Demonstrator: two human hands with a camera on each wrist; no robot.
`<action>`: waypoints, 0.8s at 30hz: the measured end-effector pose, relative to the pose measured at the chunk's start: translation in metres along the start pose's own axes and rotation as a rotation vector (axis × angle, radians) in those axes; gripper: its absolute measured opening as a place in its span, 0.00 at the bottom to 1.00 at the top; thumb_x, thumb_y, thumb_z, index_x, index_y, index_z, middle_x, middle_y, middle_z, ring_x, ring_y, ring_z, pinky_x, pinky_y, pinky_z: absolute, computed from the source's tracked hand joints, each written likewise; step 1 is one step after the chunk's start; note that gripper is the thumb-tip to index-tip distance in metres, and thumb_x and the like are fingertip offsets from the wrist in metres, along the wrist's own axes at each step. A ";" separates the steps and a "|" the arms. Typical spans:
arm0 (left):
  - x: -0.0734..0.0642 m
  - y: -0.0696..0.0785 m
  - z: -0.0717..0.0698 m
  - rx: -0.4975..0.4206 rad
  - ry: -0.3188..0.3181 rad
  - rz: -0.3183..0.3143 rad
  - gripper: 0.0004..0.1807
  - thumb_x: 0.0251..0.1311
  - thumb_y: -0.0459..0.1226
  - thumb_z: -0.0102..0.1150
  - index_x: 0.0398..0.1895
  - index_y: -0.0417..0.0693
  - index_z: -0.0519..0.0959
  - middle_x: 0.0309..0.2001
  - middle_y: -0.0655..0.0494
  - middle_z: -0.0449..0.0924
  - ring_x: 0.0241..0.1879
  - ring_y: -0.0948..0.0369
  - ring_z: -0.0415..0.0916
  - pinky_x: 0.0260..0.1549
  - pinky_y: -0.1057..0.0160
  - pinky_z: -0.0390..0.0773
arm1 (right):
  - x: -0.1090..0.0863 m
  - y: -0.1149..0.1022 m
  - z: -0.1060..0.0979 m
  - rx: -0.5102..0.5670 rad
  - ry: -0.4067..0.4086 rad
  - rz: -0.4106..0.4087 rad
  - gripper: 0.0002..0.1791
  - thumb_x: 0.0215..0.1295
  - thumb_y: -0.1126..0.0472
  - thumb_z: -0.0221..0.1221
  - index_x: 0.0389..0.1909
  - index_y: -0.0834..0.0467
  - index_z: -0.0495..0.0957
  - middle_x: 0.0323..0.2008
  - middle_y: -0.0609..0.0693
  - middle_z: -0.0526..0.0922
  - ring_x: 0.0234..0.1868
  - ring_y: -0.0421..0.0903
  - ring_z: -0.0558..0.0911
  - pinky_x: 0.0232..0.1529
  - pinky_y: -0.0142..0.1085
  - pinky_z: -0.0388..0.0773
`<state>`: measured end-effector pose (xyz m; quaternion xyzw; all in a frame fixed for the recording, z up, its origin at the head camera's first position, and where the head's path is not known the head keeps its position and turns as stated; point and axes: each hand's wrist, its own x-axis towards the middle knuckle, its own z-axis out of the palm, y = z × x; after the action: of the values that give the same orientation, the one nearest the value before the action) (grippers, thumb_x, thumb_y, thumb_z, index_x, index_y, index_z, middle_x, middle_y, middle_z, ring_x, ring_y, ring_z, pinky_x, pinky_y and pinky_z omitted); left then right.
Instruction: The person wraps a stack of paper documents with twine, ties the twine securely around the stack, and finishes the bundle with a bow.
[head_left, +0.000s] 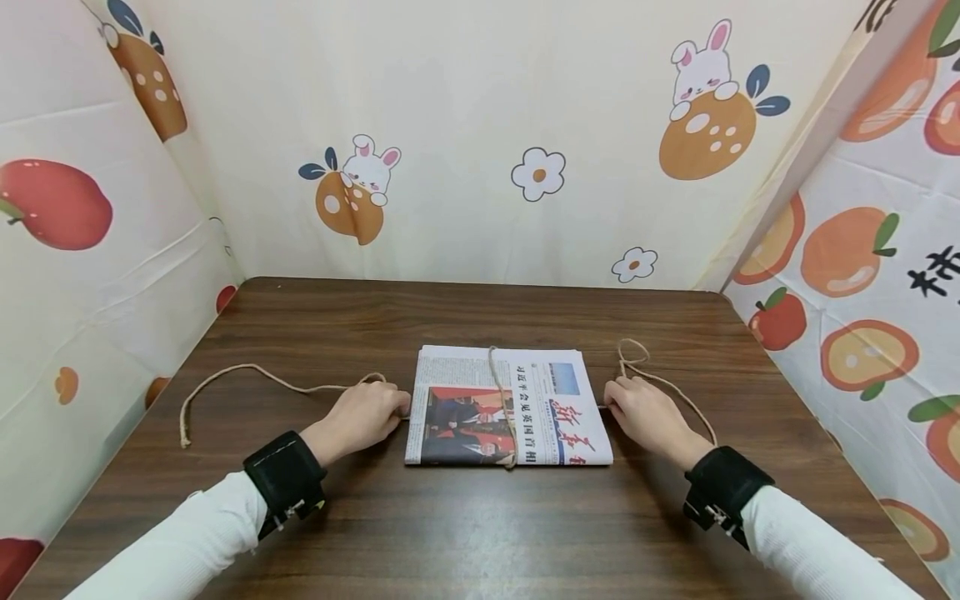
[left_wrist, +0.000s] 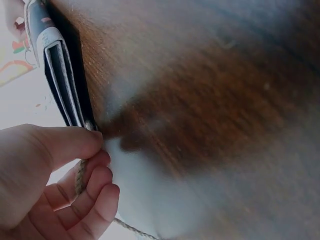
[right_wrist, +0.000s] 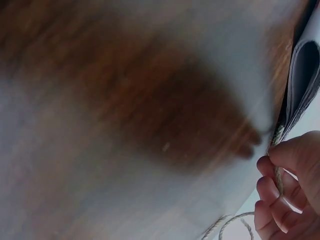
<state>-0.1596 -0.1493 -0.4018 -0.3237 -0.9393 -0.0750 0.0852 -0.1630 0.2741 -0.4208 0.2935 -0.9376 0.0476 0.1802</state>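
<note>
A folded newspaper (head_left: 465,367) lies on the brown wooden table, with one strand of tan rope (head_left: 501,392) running across its top from back to front. At its left edge my left hand (head_left: 366,417) pinches one rope end between thumb and fingers; the loose tail (head_left: 262,368) trails to the left. Beside the right edge my right hand (head_left: 651,414) pinches the other end, whose tail (head_left: 686,400) loops behind the hand. In both wrist views the rope (left_wrist: 80,176) passes through the fingers, close to the folded paper edges (right_wrist: 302,75). What lies under the newspaper is hidden.
The wooden table (head_left: 480,533) reaches back to a cream curtain (head_left: 465,83) printed with rabbits and flowers. Fruit-patterned cloths (head_left: 862,350) hang along both sides. Black bands (head_left: 285,482) with small cameras wrap both wrists.
</note>
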 end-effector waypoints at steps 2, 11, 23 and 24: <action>0.000 0.000 0.000 -0.002 -0.006 0.001 0.09 0.42 0.29 0.63 0.20 0.53 0.76 0.22 0.61 0.74 0.24 0.63 0.73 0.19 0.63 0.70 | -0.001 0.000 0.000 -0.014 -0.003 0.003 0.10 0.47 0.70 0.64 0.23 0.55 0.72 0.23 0.46 0.71 0.25 0.44 0.71 0.26 0.37 0.69; 0.000 -0.010 -0.010 -0.027 -0.015 -0.025 0.09 0.44 0.33 0.67 0.29 0.52 0.78 0.32 0.58 0.73 0.25 0.61 0.73 0.18 0.64 0.70 | -0.004 0.001 -0.010 -0.079 0.050 -0.035 0.09 0.44 0.68 0.66 0.26 0.57 0.76 0.27 0.50 0.74 0.29 0.50 0.74 0.29 0.42 0.72; -0.011 -0.049 -0.034 -0.046 -0.039 -0.236 0.11 0.47 0.34 0.66 0.35 0.46 0.79 0.31 0.53 0.76 0.26 0.58 0.73 0.20 0.58 0.71 | -0.012 -0.008 -0.015 -0.252 0.100 -0.006 0.10 0.45 0.62 0.67 0.25 0.60 0.75 0.26 0.54 0.77 0.31 0.55 0.74 0.33 0.47 0.71; -0.013 -0.054 -0.035 -0.045 -0.055 -0.256 0.10 0.47 0.34 0.66 0.34 0.46 0.79 0.30 0.53 0.76 0.26 0.58 0.73 0.21 0.57 0.71 | -0.013 -0.009 -0.015 -0.270 0.091 -0.001 0.11 0.44 0.61 0.68 0.23 0.60 0.75 0.26 0.54 0.76 0.31 0.55 0.73 0.32 0.46 0.70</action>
<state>-0.1788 -0.2060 -0.3747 -0.2048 -0.9730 -0.0976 0.0418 -0.1428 0.2767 -0.4118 0.2644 -0.9263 -0.0660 0.2603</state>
